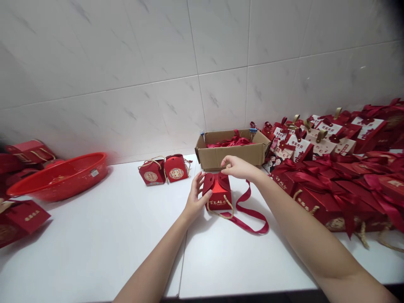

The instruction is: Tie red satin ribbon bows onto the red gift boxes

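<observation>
A small red gift box [217, 194] with gold lettering and a gold cord handle stands on the white table [104, 235], its top flaps up. My left hand [196, 196] rests against the box's left side, fingers apart and thumb on the front. My right hand [237, 167] pinches the top flaps from above. A dark red ribbon [249, 214] loops on the table from under the box toward the right.
A cardboard box [232, 153] of red ribbons sits behind, against the tiled wall. Two finished red boxes [164, 169] stand to its left. A red plastic basin [59, 174] lies far left. Several gift boxes and ribbons [334, 168] pile up on the right.
</observation>
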Available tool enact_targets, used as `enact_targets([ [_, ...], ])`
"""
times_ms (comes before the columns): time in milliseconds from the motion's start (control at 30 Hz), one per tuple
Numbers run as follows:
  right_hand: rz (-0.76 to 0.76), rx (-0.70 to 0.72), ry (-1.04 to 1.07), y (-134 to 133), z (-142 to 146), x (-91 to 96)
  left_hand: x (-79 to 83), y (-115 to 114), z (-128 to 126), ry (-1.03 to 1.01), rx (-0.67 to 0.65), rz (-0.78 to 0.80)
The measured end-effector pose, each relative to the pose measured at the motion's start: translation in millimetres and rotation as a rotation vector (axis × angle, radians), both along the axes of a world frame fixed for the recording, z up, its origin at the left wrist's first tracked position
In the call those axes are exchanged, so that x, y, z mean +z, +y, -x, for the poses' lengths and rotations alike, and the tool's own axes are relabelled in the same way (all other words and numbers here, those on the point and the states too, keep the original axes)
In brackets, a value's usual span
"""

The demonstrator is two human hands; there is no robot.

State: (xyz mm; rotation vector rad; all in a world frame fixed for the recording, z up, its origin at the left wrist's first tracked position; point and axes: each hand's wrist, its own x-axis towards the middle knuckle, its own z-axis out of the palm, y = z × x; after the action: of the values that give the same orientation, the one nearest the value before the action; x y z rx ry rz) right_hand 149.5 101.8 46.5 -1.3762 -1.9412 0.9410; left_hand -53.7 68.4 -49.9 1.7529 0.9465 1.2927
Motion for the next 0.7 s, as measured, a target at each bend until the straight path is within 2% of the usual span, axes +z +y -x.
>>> enact_targets([
  [233,-0.071,-0.012,-0.062,0.1,4.7,-4.1,1.6,-2.4,-1.7,-0.006,-0.021,0.002],
  [700,-0.005,0.116,-0.121,-7.6,-2.5,6.6,1.1,-2.6,-1.2,-0.014,-0.017,-0.012],
])
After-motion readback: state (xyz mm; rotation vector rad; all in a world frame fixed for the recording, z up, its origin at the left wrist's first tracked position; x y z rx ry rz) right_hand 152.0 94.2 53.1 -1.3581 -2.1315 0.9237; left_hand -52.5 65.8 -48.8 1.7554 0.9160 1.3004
